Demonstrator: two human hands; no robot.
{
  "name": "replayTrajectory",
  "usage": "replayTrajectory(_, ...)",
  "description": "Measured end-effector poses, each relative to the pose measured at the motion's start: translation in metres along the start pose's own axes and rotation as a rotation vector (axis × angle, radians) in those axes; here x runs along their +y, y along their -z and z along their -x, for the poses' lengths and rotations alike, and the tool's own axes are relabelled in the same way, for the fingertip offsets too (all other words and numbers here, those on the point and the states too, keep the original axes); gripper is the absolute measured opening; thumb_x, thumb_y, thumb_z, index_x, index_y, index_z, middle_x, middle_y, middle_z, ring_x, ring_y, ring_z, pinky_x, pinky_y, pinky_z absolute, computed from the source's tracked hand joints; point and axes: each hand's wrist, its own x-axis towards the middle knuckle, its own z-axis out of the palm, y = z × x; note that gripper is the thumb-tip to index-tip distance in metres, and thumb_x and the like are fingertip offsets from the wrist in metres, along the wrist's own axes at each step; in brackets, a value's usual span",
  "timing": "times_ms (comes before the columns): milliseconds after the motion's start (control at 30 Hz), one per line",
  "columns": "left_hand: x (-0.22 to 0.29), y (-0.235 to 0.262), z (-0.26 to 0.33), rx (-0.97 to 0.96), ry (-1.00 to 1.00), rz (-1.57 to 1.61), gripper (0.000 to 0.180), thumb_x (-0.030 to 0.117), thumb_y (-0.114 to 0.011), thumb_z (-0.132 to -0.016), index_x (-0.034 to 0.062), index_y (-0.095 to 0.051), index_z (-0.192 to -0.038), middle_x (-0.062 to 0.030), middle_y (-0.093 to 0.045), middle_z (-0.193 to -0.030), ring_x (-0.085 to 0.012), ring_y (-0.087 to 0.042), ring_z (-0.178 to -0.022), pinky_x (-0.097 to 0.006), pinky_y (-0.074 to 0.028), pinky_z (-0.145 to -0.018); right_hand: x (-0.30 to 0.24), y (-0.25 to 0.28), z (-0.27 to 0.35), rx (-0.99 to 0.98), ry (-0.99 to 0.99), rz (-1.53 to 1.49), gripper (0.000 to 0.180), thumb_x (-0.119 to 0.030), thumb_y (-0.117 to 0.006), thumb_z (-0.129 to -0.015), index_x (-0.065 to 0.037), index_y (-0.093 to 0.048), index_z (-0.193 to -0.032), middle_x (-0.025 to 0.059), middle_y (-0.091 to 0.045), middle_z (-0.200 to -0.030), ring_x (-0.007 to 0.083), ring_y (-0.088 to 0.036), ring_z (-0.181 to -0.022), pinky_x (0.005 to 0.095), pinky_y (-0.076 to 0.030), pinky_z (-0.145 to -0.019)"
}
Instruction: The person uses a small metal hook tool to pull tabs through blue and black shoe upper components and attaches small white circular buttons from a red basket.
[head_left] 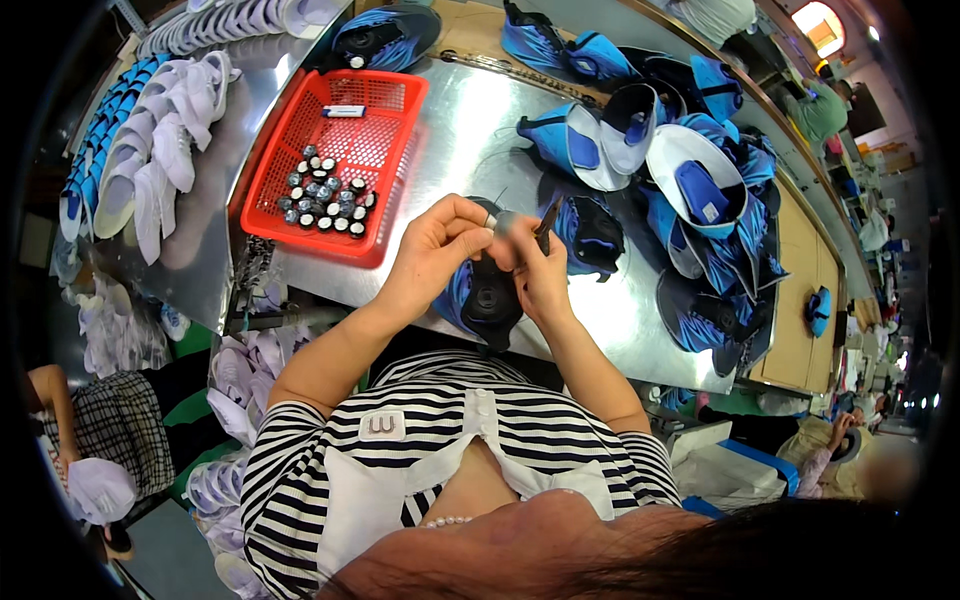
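Note:
My left hand is closed in a pinch, thumb against fingers, just above a blue-and-black shoe upper. What it grips is too small to make out. My right hand is closed around a slim dark pointed tool, its tip upward. A small grey round piece, blurred, shows between the two hands; which fingers hold it I cannot tell. A thin dark strand rises beside it. Another blue-and-black shoe upper lies right of my right hand.
A red perforated basket at left holds several small black-and-white round parts and a blue-and-white box. Blue shoe uppers pile up on the metal table's right. White shoe uppers lie farther left. Other people sit at both sides.

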Motion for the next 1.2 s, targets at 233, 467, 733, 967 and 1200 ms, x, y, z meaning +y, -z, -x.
replayTrajectory(233, 0.0, -0.011, 0.005, 0.135, -0.172, -0.552, 0.011, 0.01, -0.064, -0.085, 0.0063, -0.058, -0.077, 0.0016, -0.052, -0.059, -0.011, -0.047, -0.053, -0.027, -0.037, -0.065, -0.034, 0.008, 0.014, -0.091, 0.06, 0.019, 0.019, -0.013, -0.059, -0.093, -0.001, -0.054, -0.106, 0.0088, -0.062, -0.08, 0.0124, -0.054, -0.067, 0.0263, -0.042, -0.061)
replayTrajectory(467, -0.002, -0.018, 0.002, 0.151, -0.556, -0.992, 0.014, 0.009, -0.069, -0.076, 0.0092, -0.057, -0.067, 0.0028, -0.049, -0.057, -0.0158, -0.05, -0.06, -0.034, -0.035, -0.076, -0.03, 0.018, 0.009, -0.136, -0.078, -0.153, 0.017, -0.014, -0.059, -0.093, -0.002, -0.054, -0.104, 0.0111, -0.061, -0.082, 0.0147, -0.054, -0.068, 0.0284, -0.042, -0.06)
replayTrajectory(733, -0.013, -0.009, -0.004, 0.054, -0.453, -0.972, 0.013, 0.015, -0.068, -0.079, 0.0094, -0.059, -0.071, 0.0016, -0.05, -0.06, -0.0165, -0.05, -0.061, -0.033, -0.034, -0.075, -0.035, 0.021, 0.009, -0.126, -0.073, -0.062, 0.014, -0.01, -0.06, -0.091, -0.002, -0.053, -0.1, 0.0104, -0.061, -0.079, 0.014, -0.054, -0.065, 0.0277, -0.042, -0.058)
replayTrajectory(967, -0.009, -0.008, -0.006, -0.009, -0.247, -0.786, 0.013, 0.015, -0.066, -0.083, 0.0066, -0.06, -0.075, -0.0025, -0.06, -0.062, -0.0181, -0.054, -0.059, -0.031, -0.04, -0.072, -0.036, 0.023, 0.011, -0.166, -0.088, 0.045, 0.015, -0.007, -0.062, -0.09, -0.002, -0.053, -0.101, 0.0097, -0.063, -0.077, 0.0129, -0.055, -0.062, 0.0261, -0.042, -0.057)
replayTrajectory(1200, -0.01, -0.003, -0.005, -0.107, 0.174, -0.352, 0.013, 0.007, -0.064, -0.085, -0.0018, -0.06, -0.093, -0.0075, -0.07, -0.075, -0.0098, -0.064, -0.072, -0.022, -0.046, -0.071, -0.042, 0.013, 0.023, -0.258, 0.086, 0.513, 0.015, -0.009, -0.062, -0.09, 0.0, -0.057, -0.101, 0.0059, -0.064, -0.08, 0.0086, -0.057, -0.068, 0.022, -0.044, -0.061)
